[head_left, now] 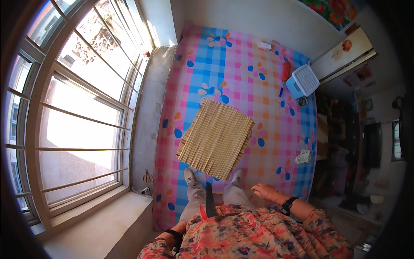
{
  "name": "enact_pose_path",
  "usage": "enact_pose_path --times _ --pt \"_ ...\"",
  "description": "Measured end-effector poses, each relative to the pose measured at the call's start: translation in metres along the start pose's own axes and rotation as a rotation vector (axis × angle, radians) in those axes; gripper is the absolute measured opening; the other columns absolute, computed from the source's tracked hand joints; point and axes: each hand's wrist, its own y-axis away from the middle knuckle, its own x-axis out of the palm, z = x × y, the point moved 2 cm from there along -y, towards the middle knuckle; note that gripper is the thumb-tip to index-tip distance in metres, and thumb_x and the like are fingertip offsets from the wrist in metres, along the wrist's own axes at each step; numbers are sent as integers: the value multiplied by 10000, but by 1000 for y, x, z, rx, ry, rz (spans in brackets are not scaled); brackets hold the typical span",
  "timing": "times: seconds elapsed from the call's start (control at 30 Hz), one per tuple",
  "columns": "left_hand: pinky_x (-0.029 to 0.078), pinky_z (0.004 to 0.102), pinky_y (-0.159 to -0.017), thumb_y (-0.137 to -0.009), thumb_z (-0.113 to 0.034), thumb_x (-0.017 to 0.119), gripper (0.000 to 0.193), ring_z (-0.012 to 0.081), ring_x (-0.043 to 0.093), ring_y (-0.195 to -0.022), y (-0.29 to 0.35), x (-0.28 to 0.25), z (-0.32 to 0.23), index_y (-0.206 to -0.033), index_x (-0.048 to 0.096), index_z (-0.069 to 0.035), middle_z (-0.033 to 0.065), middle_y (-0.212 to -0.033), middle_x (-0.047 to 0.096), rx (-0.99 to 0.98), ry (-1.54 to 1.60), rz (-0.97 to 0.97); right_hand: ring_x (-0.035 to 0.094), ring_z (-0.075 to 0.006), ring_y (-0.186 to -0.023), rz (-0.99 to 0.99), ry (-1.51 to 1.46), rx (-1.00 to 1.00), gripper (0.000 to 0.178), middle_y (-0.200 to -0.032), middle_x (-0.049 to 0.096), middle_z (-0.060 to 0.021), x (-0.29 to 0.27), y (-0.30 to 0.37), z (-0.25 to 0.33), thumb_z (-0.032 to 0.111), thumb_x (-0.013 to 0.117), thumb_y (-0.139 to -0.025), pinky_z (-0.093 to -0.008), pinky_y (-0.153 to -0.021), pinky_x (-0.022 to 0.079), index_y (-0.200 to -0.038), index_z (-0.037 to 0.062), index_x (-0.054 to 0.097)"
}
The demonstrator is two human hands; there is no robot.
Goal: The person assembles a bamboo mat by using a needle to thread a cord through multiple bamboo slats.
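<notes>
A tan mat of thin parallel sticks (215, 139), like bamboo or straw, lies folded in layers on the checked pink and blue sheet (241, 64), just beyond my feet. My right hand (266, 192) hovers to the right of my right leg, near the mat's near right corner. Its fingers are loosely stretched and hold nothing. My left forearm with a black band reaches in at the lower left, but the left hand is hidden by my flowered shirt and leg. A dark strap (210, 200) with a red piece beside it hangs in front of my shirt.
A barred window (82, 129) and its ledge (148, 116) run along the left, with orange-handled scissors (148, 176) on the ledge. At the far right stands a light-blue bin with a white lid (305, 80), near a red item (286, 71). A white cloth (303, 156) lies at the right.
</notes>
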Motion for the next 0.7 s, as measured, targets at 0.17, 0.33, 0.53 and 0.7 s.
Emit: enact_pose_path --times 0.17,0.33,0.53,0.7 --pt "465 343 -854 -848 -73 622 207 214 582 -952 1 1 3 -1041 602 -2 77 -1017 619 -34 -10 -16 571 -347 -1009 46 -66 -11 271 -1070 598 -147 1 -1 0 197 530 -892 -437 -870 468 -1133 85 588" --pt "466 344 -853 -848 -72 622 203 216 584 -951 7 0 5 -1037 602 -1 77 -1011 621 -81 -32 -20 559 -356 -1026 60 -80 -16 289 -1092 588 -160 10 -2 -4 210 519 -904 -445 -881 457 -1151 73 576" --pt "467 345 -852 -848 -72 622 198 218 587 -950 26 -3 7 -1032 603 0 77 -1005 624 -143 -59 -24 560 -362 -1020 110 -76 15 297 -1073 587 -164 34 -1 -11 229 519 -904 -449 -878 460 -1156 82 578" --pt "469 345 -851 -848 -71 622 194 220 589 -949 46 -2 8 -1027 603 1 78 -1000 626 -215 -90 -14 564 -353 -1018 163 -91 61 295 -1059 591 -159 49 1 -15 237 528 -905 -448 -872 466 -1154 89 580"
